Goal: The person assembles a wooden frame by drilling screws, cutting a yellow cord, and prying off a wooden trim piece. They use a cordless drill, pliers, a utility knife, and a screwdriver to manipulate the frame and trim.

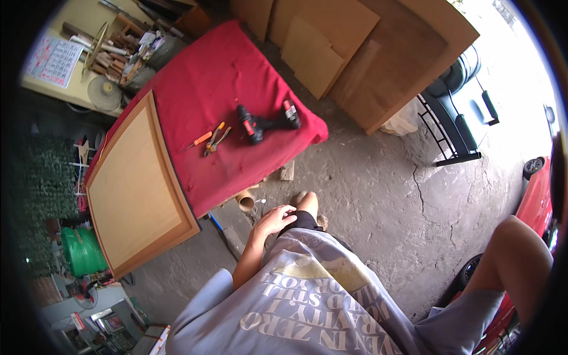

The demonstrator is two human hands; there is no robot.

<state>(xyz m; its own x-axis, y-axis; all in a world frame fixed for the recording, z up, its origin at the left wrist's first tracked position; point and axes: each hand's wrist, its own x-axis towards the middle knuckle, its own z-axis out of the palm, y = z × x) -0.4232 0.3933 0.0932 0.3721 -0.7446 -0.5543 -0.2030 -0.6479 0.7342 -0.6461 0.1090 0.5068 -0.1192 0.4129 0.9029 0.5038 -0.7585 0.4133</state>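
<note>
My left hand lies on the dark shorts at my thigh, fingers stretched out and holding nothing. At the right edge my bent right arm shows, but its hand is out of view. Ahead of the left hand is a table covered in red cloth. On it lie a black and red cordless drill, a pair of pliers and an orange-handled screwdriver. A wood-framed panel rests along the table's left side.
Large brown boards stand beyond the table. A cardboard tube pokes out beneath its near edge. Dark metal frames and a red car are on the right. A green plastic-wrapped bundle sits left of the panel. The concrete floor is cracked.
</note>
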